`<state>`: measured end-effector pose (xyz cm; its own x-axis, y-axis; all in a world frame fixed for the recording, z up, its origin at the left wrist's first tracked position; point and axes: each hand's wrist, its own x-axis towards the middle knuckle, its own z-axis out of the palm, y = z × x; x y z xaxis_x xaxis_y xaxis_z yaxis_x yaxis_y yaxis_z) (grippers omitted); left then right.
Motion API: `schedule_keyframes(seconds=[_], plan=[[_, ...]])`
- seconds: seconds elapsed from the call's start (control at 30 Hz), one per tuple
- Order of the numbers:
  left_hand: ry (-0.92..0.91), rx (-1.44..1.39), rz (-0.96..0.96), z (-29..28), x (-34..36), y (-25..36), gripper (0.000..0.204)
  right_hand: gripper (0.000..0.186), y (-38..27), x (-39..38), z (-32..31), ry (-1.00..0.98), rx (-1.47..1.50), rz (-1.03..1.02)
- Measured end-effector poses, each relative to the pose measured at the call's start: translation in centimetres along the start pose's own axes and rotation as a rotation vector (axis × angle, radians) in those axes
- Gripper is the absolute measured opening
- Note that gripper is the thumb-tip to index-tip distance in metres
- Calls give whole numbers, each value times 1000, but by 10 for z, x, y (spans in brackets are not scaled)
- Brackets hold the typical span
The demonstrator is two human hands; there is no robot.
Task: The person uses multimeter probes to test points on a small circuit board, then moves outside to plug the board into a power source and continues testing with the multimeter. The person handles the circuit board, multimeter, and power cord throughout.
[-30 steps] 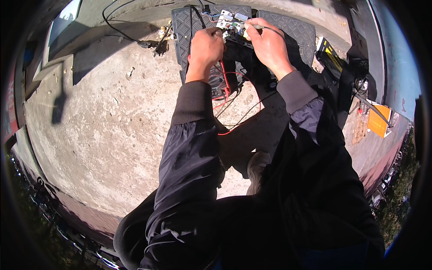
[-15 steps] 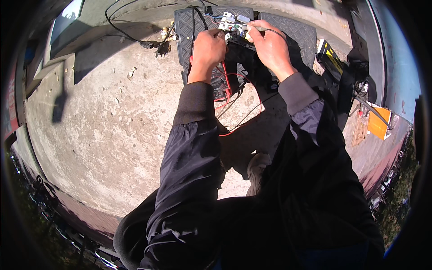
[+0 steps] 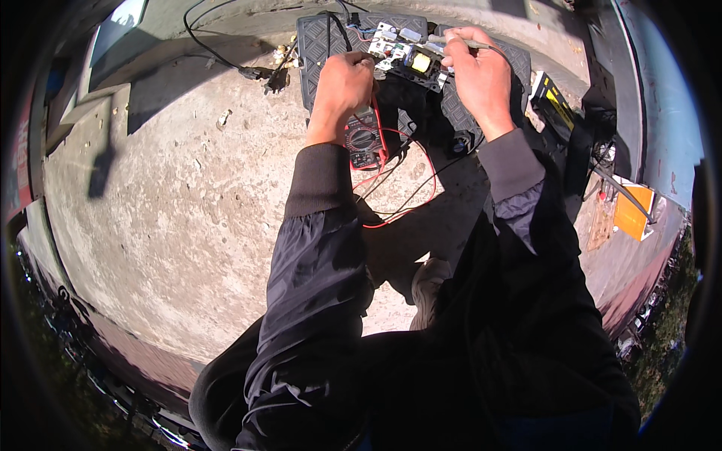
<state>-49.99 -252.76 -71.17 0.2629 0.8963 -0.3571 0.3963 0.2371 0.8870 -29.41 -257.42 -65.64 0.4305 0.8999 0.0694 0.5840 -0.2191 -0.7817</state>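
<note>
A white circuit board (image 3: 392, 51) with a yellow-wrapped transformer (image 3: 421, 62) lies on dark ribbed plates (image 3: 312, 52) ahead of me. My right hand (image 3: 481, 79) grips a grey soldering iron (image 3: 470, 43) in a pinch at the board's right end, the iron aimed left over it and its cable trailing right. At the left end of the board, my left hand (image 3: 344, 89) is closed with its fingertips by the edge; anything in them is hidden. Just below sits a red-framed multimeter (image 3: 364, 141), partly covered by that hand, with red and black leads looping nearby.
A black cable with a plug (image 3: 248, 73) lies on the concrete floor (image 3: 203, 195) to the left, beside small debris. On the right stand a black and yellow box (image 3: 554, 101) and an orange card or box (image 3: 633, 213). My shoe (image 3: 430, 293) is below the leads.
My right hand has drawn back rightward with the soldering iron, uncovering the transformer. My left hand has shifted slightly left and down, and more of the multimeter shows.
</note>
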Motion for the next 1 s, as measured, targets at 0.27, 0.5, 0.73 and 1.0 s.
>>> schedule_keyframes(seconds=[0.27, 0.5, 0.73, 1.0], plan=[[62, -149, -124, -9, -17, 10, 27, 28, 2, -3, -2, -36, 134, 59], [125, -174, -149, -20, -25, 11, 25, 25, 4, -6, -1, -70, 189, 41], [90, -172, -140, -26, -38, 9, 23, 22, 0, -12, -3, -82, 238, 53], [14, -124, -153, -16, -55, 13, 25, 22, -1, -16, -6, -127, 236, 70]])
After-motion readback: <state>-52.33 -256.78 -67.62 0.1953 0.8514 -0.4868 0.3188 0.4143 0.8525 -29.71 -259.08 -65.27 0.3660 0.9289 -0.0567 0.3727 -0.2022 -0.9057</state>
